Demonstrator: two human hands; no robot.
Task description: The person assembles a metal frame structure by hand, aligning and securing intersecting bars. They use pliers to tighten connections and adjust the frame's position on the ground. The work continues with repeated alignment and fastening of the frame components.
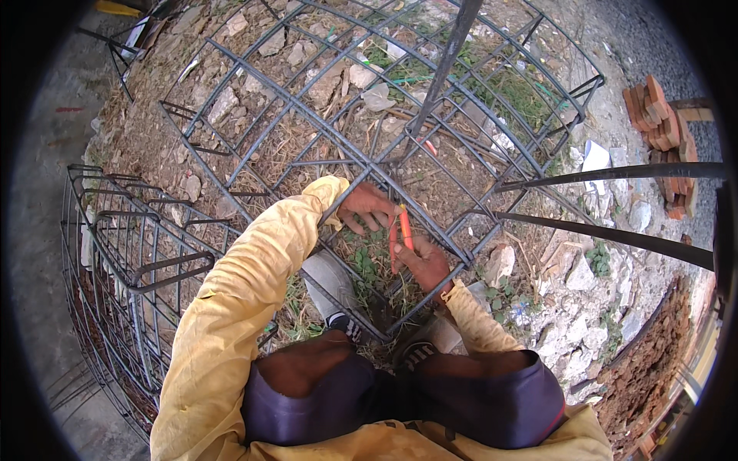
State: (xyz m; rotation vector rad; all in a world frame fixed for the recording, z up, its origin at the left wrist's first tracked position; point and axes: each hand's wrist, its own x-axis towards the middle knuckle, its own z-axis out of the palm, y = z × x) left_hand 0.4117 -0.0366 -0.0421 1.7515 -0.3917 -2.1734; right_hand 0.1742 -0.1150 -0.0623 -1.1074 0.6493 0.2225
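Note:
A rebar cage (369,165) of dark steel bars lies in front of me, and both my hands are at its near corner. My right hand (424,263) is closed around a pair of pliers (407,228) with orange-red handles, which stands roughly upright beside a bar. My left hand (367,207) reaches in under a bar from the left. Its fingers are bent, and the foremost fingertips come close to the top of the pliers. Whatever those fingertips pinch is too small to make out.
More rebar cages (146,261) stand at my left. Dark bars (615,173) project in from the right, and another bar (446,69) rises at the far side. Stacked bricks (661,138) stand at the right. Rubble (573,330) and weeds cover the ground around my feet.

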